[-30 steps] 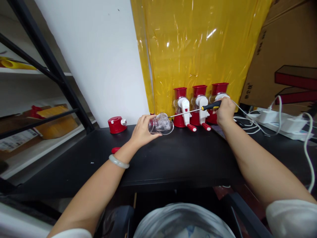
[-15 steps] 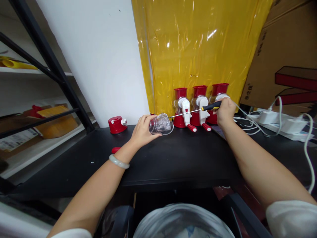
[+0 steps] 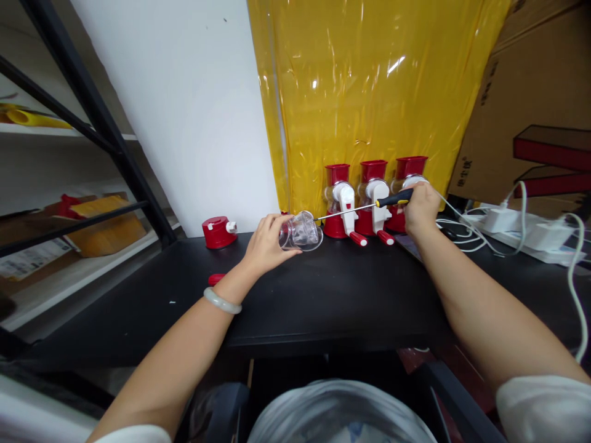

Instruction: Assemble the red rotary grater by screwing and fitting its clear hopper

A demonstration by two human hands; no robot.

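My left hand (image 3: 266, 245) is closed round a clear plastic housing (image 3: 302, 231), holding it on its side just above the black table (image 3: 332, 295). My right hand (image 3: 419, 208) grips a screwdriver (image 3: 364, 208) by its black and yellow handle. The thin metal shaft runs left, and its tip reaches into the open mouth of the housing. Behind the shaft three red and white hand-crank grinders (image 3: 372, 195) stand in a row against a yellow plastic sheet (image 3: 364, 92).
A red base part (image 3: 217, 232) with a white knob sits at the table's back left, and a small red piece (image 3: 215, 279) lies beside my left wrist. White chargers and cables (image 3: 517, 227) crowd the right side under cardboard boxes (image 3: 530, 104). A black shelf frame (image 3: 92, 123) stands left.
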